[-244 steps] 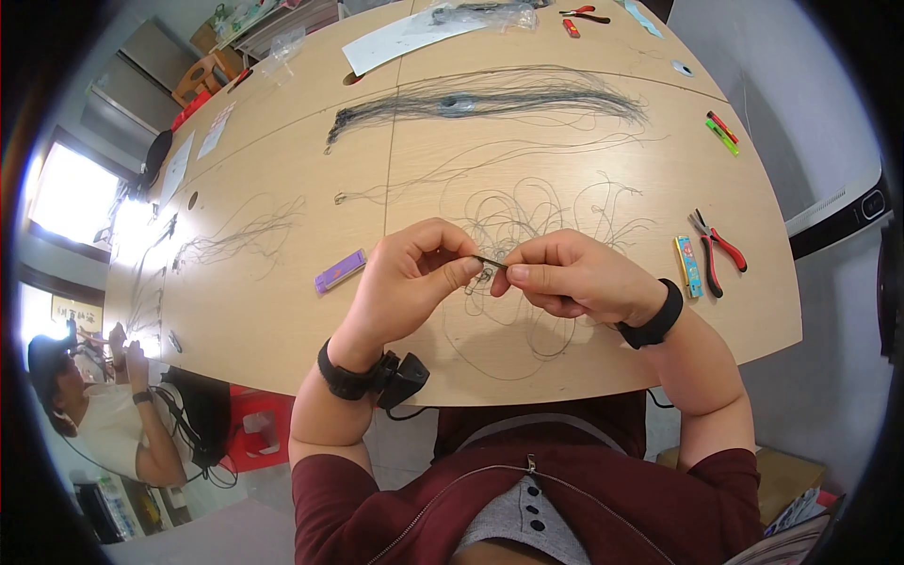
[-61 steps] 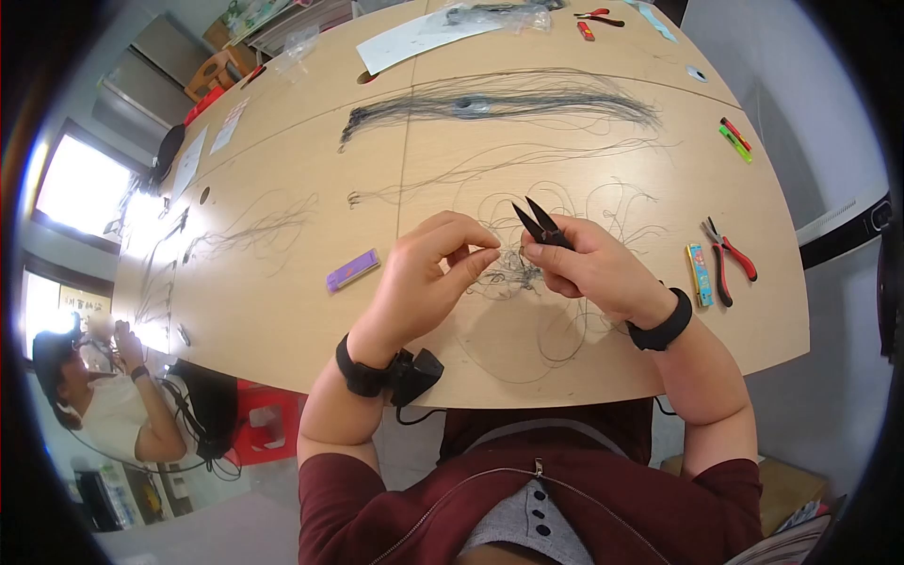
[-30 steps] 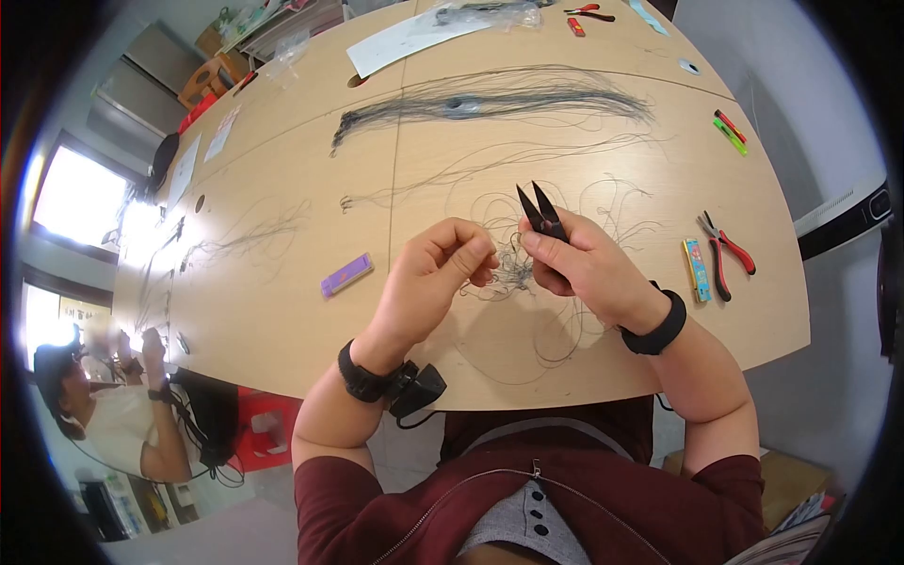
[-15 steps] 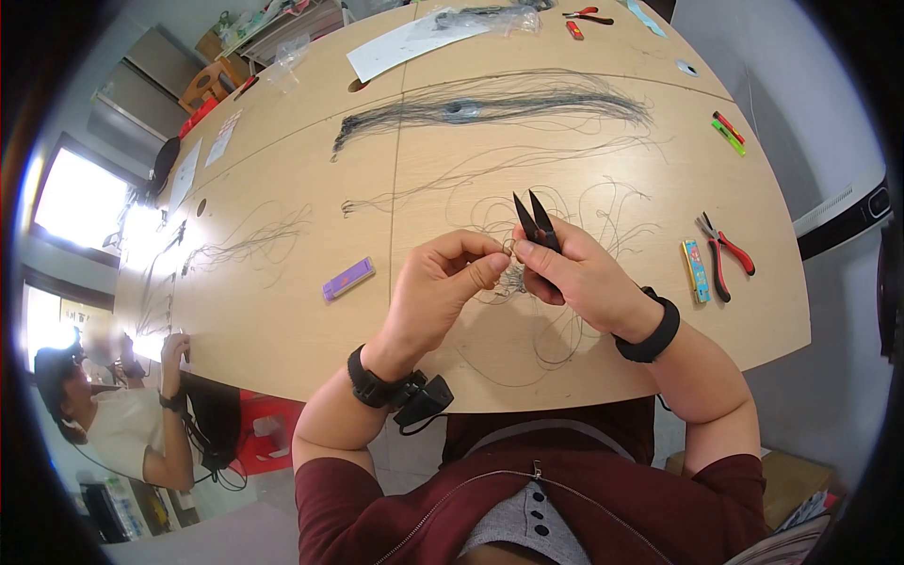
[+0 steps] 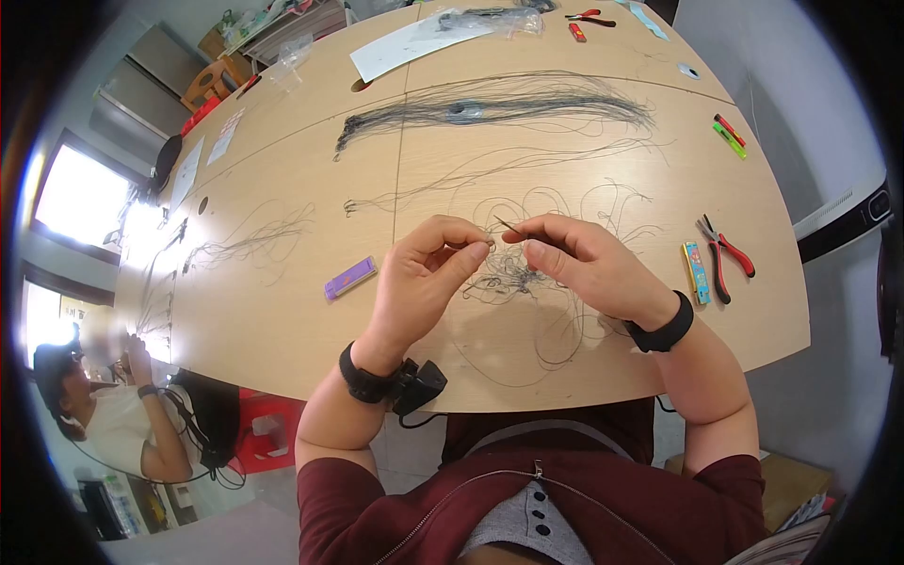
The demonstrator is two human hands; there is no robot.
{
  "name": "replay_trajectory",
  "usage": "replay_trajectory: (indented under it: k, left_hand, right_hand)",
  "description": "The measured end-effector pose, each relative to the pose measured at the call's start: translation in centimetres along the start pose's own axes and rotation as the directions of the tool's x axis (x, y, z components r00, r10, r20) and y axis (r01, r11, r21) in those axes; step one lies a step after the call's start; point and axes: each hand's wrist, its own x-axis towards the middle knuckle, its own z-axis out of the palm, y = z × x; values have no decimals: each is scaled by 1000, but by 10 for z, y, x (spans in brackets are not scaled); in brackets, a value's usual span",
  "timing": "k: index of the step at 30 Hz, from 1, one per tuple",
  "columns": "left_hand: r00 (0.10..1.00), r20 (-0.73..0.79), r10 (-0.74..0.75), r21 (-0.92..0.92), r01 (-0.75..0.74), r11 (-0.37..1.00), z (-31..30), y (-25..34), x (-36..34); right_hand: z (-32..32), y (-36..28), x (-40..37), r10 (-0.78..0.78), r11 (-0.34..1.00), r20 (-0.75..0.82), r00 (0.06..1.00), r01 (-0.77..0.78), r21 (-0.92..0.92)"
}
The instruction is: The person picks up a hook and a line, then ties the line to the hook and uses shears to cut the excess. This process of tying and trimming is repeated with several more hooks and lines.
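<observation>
My left hand (image 5: 435, 273) is closed in a pinch, with a small piece of thin wire between thumb and forefinger. Facing it, my right hand (image 5: 589, 268) is closed around the dark scissors (image 5: 506, 224); only their narrow tip shows past the fingers, pointing toward the left hand. The rest of the scissors is hidden in the palm. Below and between both hands lies a loose tangle of thin wires (image 5: 523, 279) on the table. To the left of my left hand is a purple box (image 5: 350, 280).
Red-handled pliers (image 5: 722, 259) and a blue-yellow box (image 5: 696, 273) lie at the right. Farther back are a long wire bundle (image 5: 527, 108), a few thinner strands (image 5: 452, 185) and white paper (image 5: 400, 49). A co-worker (image 5: 118, 414) sits at the far left.
The scissors have turned in my right hand, so their two blades no longer point up and away. Both hands have moved slightly apart. The co-worker's raised hand has moved left.
</observation>
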Motion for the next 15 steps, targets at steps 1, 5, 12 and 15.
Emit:
replay_trajectory:
  k: [1, 5, 12, 15]
  left_hand:
    - [1000, 8, 20, -7, -20, 1000, 0, 0, 0]
    - [997, 74, 37, 5, -38, 999, -3, 0, 0]
    - [994, 103, 34, -7, -34, 999, -3, 0, -1]
    - [994, 110, 23, -10, -22, 1000, -4, -2, -1]
  right_hand:
    - [0, 1, 0, -6, 1000, 6, 1000, 6, 9]
    - [1, -4, -2, -7, 1000, 37, 999, 6, 21]
    - [-1, -4, -2, 61, 996, 81, 995, -66, 61]
    - [0, -7, -3, 65, 995, 72, 995, -70, 73]
